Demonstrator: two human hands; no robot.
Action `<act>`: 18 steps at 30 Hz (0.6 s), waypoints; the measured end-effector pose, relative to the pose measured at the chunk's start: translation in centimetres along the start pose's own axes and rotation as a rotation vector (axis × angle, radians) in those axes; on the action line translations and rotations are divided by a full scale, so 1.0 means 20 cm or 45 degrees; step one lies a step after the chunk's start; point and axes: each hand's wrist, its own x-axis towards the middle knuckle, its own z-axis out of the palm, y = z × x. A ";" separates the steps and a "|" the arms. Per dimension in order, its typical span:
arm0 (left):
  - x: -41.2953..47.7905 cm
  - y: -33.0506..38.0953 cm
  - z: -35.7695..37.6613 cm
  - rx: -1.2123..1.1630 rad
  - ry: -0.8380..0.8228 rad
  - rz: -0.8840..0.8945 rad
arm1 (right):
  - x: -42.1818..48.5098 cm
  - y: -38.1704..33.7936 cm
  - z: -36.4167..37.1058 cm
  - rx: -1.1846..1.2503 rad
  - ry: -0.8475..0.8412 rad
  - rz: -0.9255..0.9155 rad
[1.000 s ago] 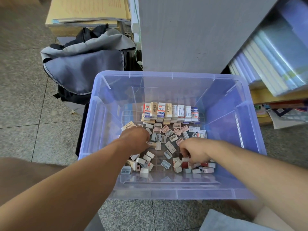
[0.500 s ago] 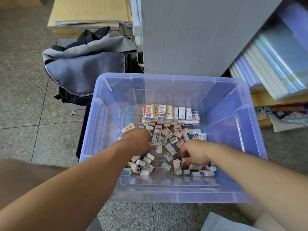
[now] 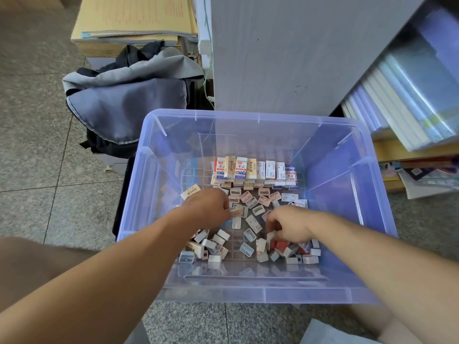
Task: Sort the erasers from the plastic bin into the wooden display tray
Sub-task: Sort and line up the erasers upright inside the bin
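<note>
Your plastic bin (image 3: pixel 335 194) sits on the floor and holds all the erasers: the standing row (image 3: pixel 248 170) along its far side, the loose heap (image 3: pixel 250 207) nearer you. Little has changed in the last second. Your left hand (image 3: pixel 208 207) still pinches a tan eraser (image 3: pixel 235 211), and your right hand (image 3: pixel 290 225) has dug slightly deeper into the near-right pieces, fingers curled; you cannot tell whether it holds one. Nothing has left the bin, and the wooden tray is out of view.

Along the far wall of the plastic bin (image 3: pixel 248 115) you can read "考试" and "2B" on the white-sleeved erasers (image 3: pixel 240 168) standing in the row. The cream eraser (image 3: pixel 251 169) beside them shows "ERASER" down its side. Print on the loose pieces (image 3: pixel 253 223) nearer you is too small to read.
</note>
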 end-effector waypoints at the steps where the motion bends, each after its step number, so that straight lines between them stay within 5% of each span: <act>1: 0.00 0.01 -0.02 -0.089 -0.002 0.001 | 0.00 0.00 -0.02 0.019 0.044 -0.002; 6: -0.02 0.02 -0.11 -0.773 0.042 -0.046 | -0.03 -0.02 -0.14 0.227 0.332 -0.034; 10: -0.01 0.02 -0.15 -1.206 0.208 -0.108 | -0.07 -0.04 -0.22 0.852 0.598 -0.019; 18: 0.03 0.02 -0.16 -1.364 0.403 -0.293 | 0.08 -0.12 -0.27 1.908 1.037 0.297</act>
